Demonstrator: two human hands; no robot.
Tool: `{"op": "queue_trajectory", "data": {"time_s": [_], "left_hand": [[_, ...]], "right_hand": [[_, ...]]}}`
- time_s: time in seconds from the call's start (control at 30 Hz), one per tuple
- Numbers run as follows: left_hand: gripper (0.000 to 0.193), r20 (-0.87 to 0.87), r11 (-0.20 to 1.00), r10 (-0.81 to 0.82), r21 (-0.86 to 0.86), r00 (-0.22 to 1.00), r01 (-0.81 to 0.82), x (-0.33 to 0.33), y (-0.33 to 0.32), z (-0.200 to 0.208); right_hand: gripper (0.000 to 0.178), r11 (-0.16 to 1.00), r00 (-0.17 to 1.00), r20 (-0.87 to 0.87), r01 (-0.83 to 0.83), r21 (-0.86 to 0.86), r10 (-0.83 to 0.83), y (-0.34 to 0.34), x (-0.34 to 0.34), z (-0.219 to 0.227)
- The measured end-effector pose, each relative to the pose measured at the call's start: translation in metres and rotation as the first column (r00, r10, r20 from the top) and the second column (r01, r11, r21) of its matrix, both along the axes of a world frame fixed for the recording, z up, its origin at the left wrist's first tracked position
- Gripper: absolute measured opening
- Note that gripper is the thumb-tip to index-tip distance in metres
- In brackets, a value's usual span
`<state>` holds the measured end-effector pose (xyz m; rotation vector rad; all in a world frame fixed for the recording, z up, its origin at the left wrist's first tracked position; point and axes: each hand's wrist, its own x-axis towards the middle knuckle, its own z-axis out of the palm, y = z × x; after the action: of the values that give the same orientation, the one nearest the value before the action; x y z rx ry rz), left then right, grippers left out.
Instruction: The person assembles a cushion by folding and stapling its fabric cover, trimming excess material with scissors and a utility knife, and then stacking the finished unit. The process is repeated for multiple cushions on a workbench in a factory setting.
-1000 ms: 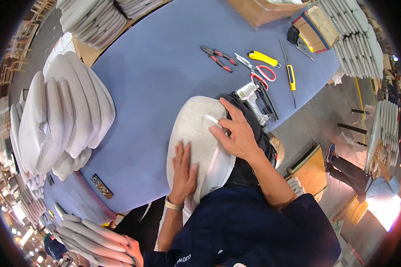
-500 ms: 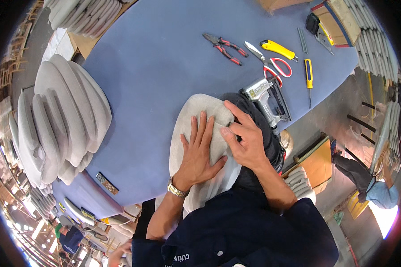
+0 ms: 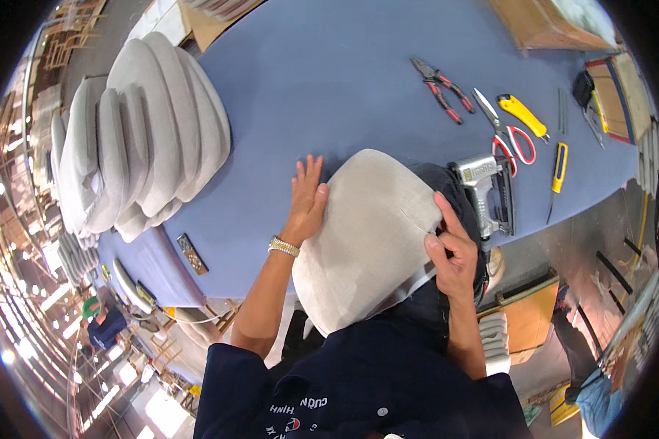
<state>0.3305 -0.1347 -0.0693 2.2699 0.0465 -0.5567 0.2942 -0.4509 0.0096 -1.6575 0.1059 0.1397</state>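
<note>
A light grey upholstered cushion (image 3: 373,227) with a rounded outline lies tilted against my body at the table's near edge. My right hand (image 3: 455,256) pinches its right edge between thumb and fingers, beside a short seam or crease. My left hand (image 3: 310,194) is at the cushion's far left side, fingers stretched out over the blue table, its thumb side close to the cushion; whether it touches is unclear. Black fabric (image 3: 447,190) lies under and beside the right edge. Just right of that rests a silver staple gun (image 3: 482,183).
Pliers (image 3: 443,89), red-handled scissors (image 3: 507,135), a yellow cutter (image 3: 523,115) and a screwdriver (image 3: 559,168) lie at the right of the blue table (image 3: 315,88). A stack of grey cushions (image 3: 146,132) stands left, a phone (image 3: 192,254) nearer. A cardboard box (image 3: 542,29) sits far right.
My left hand has slid off the cushion's top to its left side. My right hand stays on the right edge. The view has swung, so the table and tools appear further right.
</note>
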Motion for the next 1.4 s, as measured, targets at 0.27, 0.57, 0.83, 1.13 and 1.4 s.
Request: {"op": "queue_trajectory", "data": {"time_s": [0.27,0.57,0.83,1.13,1.4], "left_hand": [[0.071,-0.027,0.998,-0.055,-0.025,0.998,0.055,-0.003,-0.039,0.025],[0.103,0.101,0.932,-0.335,0.182,0.937,0.313,-0.033,-0.134,0.104],[0.106,-0.031,0.963,-0.22,0.153,0.975,0.222,-0.033,-0.14,0.133],[0.096,-0.021,0.946,-0.262,-0.204,0.965,0.252,0.022,-0.079,0.145],[0.094,-0.011,0.918,-0.36,-0.183,0.933,0.352,0.072,-0.058,0.139]], "right_hand": [[0.031,0.989,0.999,-0.045,0.015,0.149,-0.008,-0.008,-0.002,-0.015],[0.023,0.99,0.995,0.011,-0.095,0.108,0.094,-0.017,0.001,-0.013],[0.027,0.998,0.997,0.058,-0.048,0.049,0.045,0.002,0.003,0.011],[0.029,0.975,0.96,0.278,0.026,-0.221,0.038,0.043,0.037,0.039],[0.031,0.975,0.96,0.28,0.043,-0.216,0.019,0.07,0.08,0.016]]}}
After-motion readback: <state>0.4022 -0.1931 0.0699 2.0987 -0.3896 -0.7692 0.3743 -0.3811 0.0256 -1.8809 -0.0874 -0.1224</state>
